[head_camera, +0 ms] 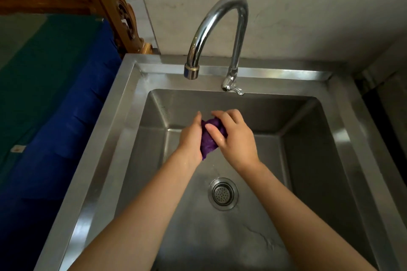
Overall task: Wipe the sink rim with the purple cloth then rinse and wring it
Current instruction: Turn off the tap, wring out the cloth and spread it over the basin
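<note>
Gripping the bunched cloth [208,141] over the sink [308,160], I have left hand [190,138] and right hand [236,139] both curled round it.

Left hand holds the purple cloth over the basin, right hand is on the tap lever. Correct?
Wrong on the right hand. In the head view the right hand is off the tap lever and grips the purple cloth together with the left hand, over the basin.
</note>
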The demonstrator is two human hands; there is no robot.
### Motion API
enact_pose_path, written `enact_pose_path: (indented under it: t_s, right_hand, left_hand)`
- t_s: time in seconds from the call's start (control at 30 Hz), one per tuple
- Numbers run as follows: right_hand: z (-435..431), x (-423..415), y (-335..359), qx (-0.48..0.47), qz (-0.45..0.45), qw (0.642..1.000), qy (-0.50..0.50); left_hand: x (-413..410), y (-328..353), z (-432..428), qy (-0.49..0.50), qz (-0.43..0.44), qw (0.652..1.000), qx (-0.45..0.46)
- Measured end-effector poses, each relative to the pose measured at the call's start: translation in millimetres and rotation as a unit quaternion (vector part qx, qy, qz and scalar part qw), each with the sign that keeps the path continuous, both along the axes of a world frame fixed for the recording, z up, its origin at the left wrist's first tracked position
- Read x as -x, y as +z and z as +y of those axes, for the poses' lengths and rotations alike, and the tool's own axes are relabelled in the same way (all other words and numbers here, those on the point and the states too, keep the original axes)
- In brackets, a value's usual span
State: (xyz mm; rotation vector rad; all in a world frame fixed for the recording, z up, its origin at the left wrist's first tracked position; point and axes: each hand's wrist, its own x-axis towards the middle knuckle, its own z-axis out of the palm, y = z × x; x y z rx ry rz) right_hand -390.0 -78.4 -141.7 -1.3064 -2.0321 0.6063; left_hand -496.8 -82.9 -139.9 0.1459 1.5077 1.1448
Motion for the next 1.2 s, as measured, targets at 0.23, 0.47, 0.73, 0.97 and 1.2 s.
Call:
enact_pose_path:
  t_s: [0.23,0.47,0.73,0.97,1.2]
  right_hand:
    - [-1,-2,2,-0.076,-0.147,0.984,-0.065]
    - [3,-19,-1,0.211,-0.082,0.971,-0.079]
    - [12,-35,7,0.462,0.080,0.875,-0.120]
    - [-12,-58,10,0.307,0.035,0.944,0.119]
    - [-10,-59,3,0.021,-0.095,0.983,0.158]
  left_hand:
    - [-20,2,-15,0.007,0.323,0.946,-0.036]
    - [-41,-6,-22,-0.064,0.455,0.883,-0.096]
    - [-41,-20,-41,-0.028,0.167,0.964,-0.206]
    - [-30,-19,-31,0.035,0.034,0.995,-0.089]
    - [-34,8,-24,-0.006,-0.079,0.996,-0.028]
